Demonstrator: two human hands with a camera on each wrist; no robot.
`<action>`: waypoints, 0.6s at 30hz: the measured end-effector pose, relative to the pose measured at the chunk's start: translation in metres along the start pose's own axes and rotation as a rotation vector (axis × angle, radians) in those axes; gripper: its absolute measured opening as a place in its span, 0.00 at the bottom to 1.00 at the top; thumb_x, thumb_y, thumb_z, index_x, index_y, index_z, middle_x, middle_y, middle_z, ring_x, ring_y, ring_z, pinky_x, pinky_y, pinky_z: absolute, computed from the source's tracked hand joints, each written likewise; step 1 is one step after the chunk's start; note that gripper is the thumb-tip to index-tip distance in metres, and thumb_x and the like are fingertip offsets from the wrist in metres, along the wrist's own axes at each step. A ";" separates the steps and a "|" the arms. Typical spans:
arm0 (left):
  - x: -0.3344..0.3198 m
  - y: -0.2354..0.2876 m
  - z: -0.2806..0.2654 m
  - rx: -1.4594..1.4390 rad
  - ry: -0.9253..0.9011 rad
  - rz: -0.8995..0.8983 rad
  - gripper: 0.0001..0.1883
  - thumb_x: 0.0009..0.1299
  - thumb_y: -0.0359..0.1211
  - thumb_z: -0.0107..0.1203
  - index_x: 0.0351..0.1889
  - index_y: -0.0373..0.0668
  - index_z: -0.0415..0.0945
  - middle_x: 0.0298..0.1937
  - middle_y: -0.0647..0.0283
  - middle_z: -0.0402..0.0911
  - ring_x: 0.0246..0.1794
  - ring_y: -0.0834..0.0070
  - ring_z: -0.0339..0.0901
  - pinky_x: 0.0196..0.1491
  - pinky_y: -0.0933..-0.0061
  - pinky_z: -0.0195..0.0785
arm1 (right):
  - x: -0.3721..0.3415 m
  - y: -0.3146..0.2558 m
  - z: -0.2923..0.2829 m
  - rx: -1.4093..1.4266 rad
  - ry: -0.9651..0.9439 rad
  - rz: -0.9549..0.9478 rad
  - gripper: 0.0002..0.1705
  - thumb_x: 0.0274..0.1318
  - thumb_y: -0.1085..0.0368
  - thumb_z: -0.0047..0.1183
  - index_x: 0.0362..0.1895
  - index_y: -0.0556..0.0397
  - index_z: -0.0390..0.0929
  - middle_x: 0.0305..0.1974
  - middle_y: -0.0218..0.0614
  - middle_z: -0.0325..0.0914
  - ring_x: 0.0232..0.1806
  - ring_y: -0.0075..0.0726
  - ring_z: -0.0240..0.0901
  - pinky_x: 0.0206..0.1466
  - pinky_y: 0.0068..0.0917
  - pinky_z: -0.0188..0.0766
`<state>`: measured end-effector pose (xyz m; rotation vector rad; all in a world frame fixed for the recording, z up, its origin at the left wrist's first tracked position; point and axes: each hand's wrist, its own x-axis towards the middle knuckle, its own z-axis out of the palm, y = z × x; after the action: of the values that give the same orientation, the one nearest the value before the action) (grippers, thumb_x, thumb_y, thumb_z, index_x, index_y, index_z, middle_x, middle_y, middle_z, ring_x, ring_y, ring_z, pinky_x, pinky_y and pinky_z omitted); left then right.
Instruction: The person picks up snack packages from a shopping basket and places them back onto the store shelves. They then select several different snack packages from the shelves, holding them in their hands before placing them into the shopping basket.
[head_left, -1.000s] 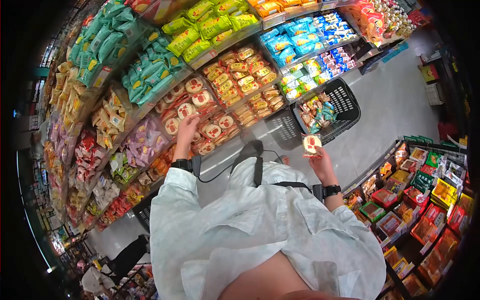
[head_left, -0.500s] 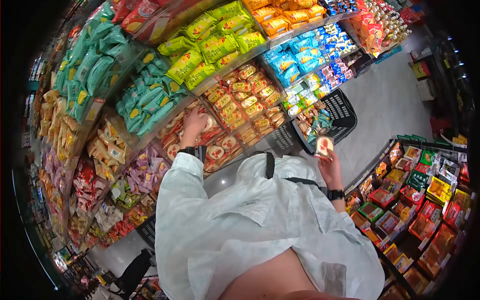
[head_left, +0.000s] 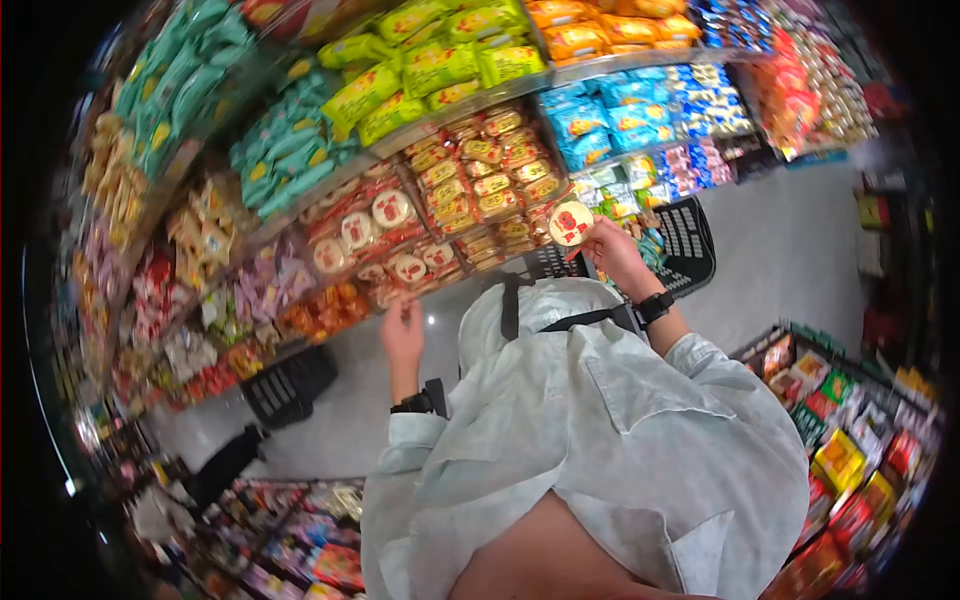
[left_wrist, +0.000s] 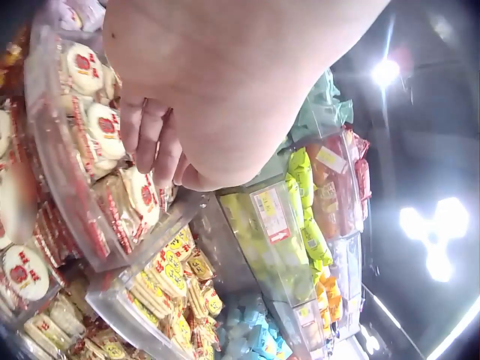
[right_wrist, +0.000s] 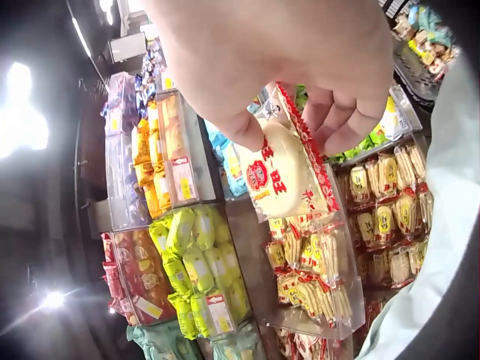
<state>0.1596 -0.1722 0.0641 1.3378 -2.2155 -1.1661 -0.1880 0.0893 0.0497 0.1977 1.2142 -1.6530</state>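
Note:
My right hand pinches a clear-wrapped round rice cracker with a red printed mark and a red-edged wrapper. In the right wrist view the thumb lies on one face and the fingers are behind the packet. My left hand hangs in front of the lower bin of the same wrapped rice crackers. In the left wrist view its fingers are loosely bent, and nothing shows in them. More round rice crackers fill the clear bin just above.
Beyond the right hand a black shopping basket holds wrapped snacks, partly hidden by that hand. Oval wrapped crackers, green packets and blue packets fill neighbouring bins. Another black basket is at left. Boxed goods line the right side.
My left hand has come out of the upper rice cracker bin, down toward my body. The right hand has moved left and up with its rice cracker, from beside the basket to before the shelf.

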 end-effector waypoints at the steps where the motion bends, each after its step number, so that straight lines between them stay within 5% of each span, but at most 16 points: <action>1: -0.026 -0.005 0.006 0.002 -0.021 -0.084 0.10 0.75 0.31 0.56 0.51 0.38 0.82 0.39 0.58 0.87 0.39 0.70 0.83 0.46 0.69 0.77 | 0.014 0.002 -0.007 -0.068 -0.044 0.039 0.13 0.68 0.68 0.51 0.55 0.46 0.75 0.45 0.23 0.79 0.42 0.19 0.76 0.46 0.21 0.72; 5: -0.163 -0.083 0.024 0.193 -0.135 -0.370 0.11 0.75 0.33 0.56 0.50 0.38 0.82 0.37 0.57 0.86 0.38 0.70 0.84 0.45 0.69 0.78 | 0.026 -0.002 0.009 -0.304 -0.122 0.106 0.15 0.67 0.71 0.51 0.56 0.47 0.76 0.44 0.26 0.81 0.43 0.22 0.78 0.50 0.24 0.75; 7: -0.253 -0.169 0.045 -0.297 -0.117 -0.681 0.14 0.74 0.36 0.57 0.53 0.39 0.82 0.41 0.59 0.88 0.40 0.68 0.84 0.47 0.66 0.78 | 0.031 0.008 0.002 -0.337 -0.217 0.126 0.14 0.66 0.69 0.55 0.54 0.48 0.77 0.44 0.28 0.81 0.42 0.22 0.79 0.48 0.21 0.75; 8: -0.296 -0.185 0.051 -0.306 -0.147 -0.768 0.14 0.74 0.37 0.57 0.52 0.40 0.83 0.40 0.59 0.87 0.40 0.69 0.84 0.47 0.67 0.78 | 0.031 0.013 0.001 -0.352 -0.257 0.130 0.13 0.65 0.68 0.57 0.54 0.49 0.78 0.44 0.29 0.82 0.42 0.22 0.79 0.47 0.20 0.75; 11: -0.404 -0.203 0.061 0.300 -0.450 -0.740 0.14 0.75 0.39 0.56 0.51 0.41 0.83 0.40 0.60 0.87 0.40 0.70 0.83 0.46 0.67 0.77 | 0.016 0.019 0.013 -0.235 -0.291 0.192 0.11 0.68 0.68 0.53 0.52 0.54 0.80 0.43 0.31 0.83 0.40 0.24 0.80 0.45 0.22 0.77; 14: -0.455 -0.221 0.071 0.395 -0.572 -0.805 0.14 0.76 0.41 0.56 0.49 0.42 0.84 0.39 0.61 0.86 0.39 0.71 0.82 0.46 0.67 0.77 | 0.000 0.023 0.012 -0.149 -0.308 0.290 0.15 0.70 0.67 0.50 0.57 0.53 0.79 0.48 0.32 0.84 0.51 0.26 0.81 0.53 0.29 0.80; 16: -0.457 -0.235 0.075 0.401 -0.593 -0.794 0.15 0.76 0.43 0.56 0.48 0.43 0.84 0.39 0.62 0.86 0.39 0.72 0.81 0.45 0.68 0.77 | -0.015 0.020 0.015 -0.149 -0.346 0.314 0.18 0.69 0.68 0.50 0.61 0.54 0.75 0.55 0.35 0.82 0.58 0.34 0.80 0.61 0.40 0.79; 18: -0.440 -0.256 0.077 0.423 -0.587 -0.705 0.15 0.76 0.45 0.55 0.46 0.44 0.85 0.38 0.62 0.85 0.39 0.73 0.81 0.45 0.68 0.76 | -0.024 0.032 0.011 -0.220 -0.313 0.287 0.19 0.69 0.70 0.50 0.62 0.54 0.74 0.55 0.34 0.81 0.58 0.35 0.80 0.62 0.41 0.79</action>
<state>0.4942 0.1748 -0.1168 2.3331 -2.5641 -1.5202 -0.1472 0.0967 0.0503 -0.0244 1.0634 -1.2386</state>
